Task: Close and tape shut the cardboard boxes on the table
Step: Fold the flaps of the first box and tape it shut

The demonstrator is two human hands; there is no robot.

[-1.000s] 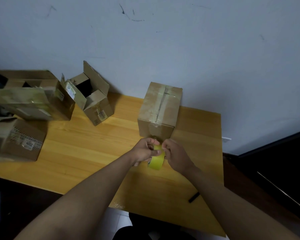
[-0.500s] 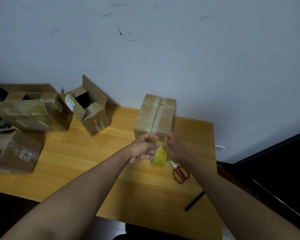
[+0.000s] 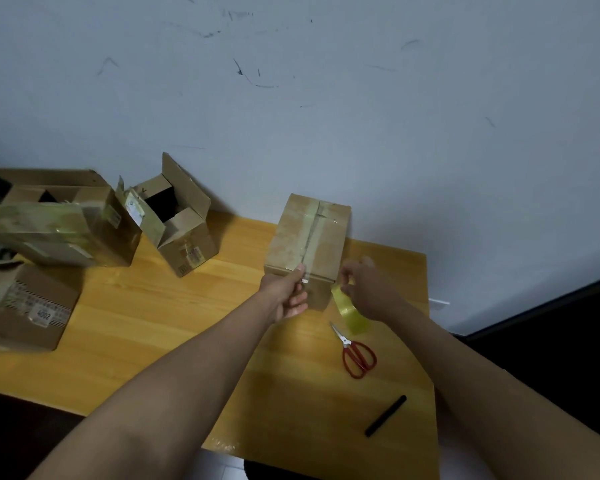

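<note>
Closed box [image 3: 309, 247] upright at the far middle of the table [image 3: 153, 306], close to the wall, its top seam running near to far under old tape. Left hand [image 3: 286, 294] at the box's near face, thumb and fingers pinching the free tape end against the near top edge right at the seam's near end. Right hand [image 3: 368, 289] just right of the box's near right corner, fingers curled round the yellow tape roll [image 3: 350, 311], roll hanging below the hand and near the table. Short strip of tape stretched between the two hands across the near face, hard to make out. Seam lying straight ahead of the left hand, away toward the wall; roll off to the right of that line. Coming move, by judgement: swing the roll left onto the seam line, then carry it up and away along the seam while the left hand pins the end. Scissors [image 3: 355, 351] on the table near the right hand, ready for the cut. Open boxes [image 3: 177, 223] well apart to the left, not yet closed.
</note>
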